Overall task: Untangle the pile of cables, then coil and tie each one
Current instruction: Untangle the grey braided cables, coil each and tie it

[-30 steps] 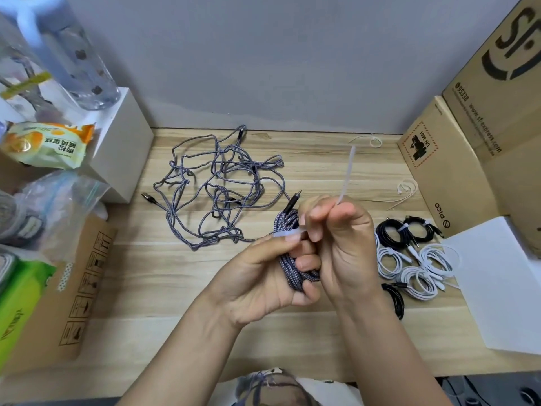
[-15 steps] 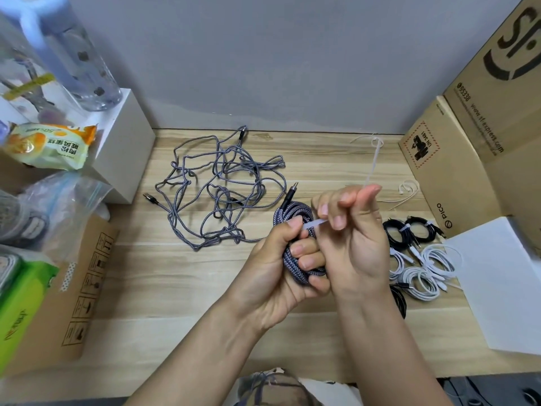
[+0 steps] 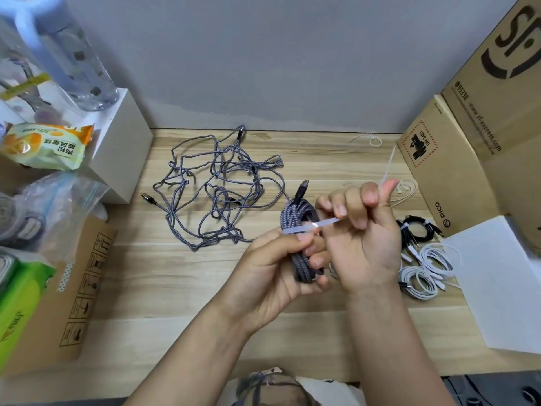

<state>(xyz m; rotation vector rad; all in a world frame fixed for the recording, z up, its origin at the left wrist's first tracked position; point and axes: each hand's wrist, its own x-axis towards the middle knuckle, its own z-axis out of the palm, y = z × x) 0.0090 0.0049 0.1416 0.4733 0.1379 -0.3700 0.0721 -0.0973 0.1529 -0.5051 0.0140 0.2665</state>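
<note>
Grey braided coiled cable (image 3: pixel 295 221) stands near-to-far above the worktop (image 3: pixel 146 288), its plug tip pointing far. The left hand (image 3: pixel 272 273) grips the coil; the right hand (image 3: pixel 363 235) pinches the white zip tie (image 3: pixel 316 225) wrapped across it. The tangled pile (image 3: pixel 216 189) lies far left.

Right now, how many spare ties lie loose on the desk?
2. The far tie lies by the back wall; the near tie beside the Pico box, just past the right hand. Hands may hide more.
</note>
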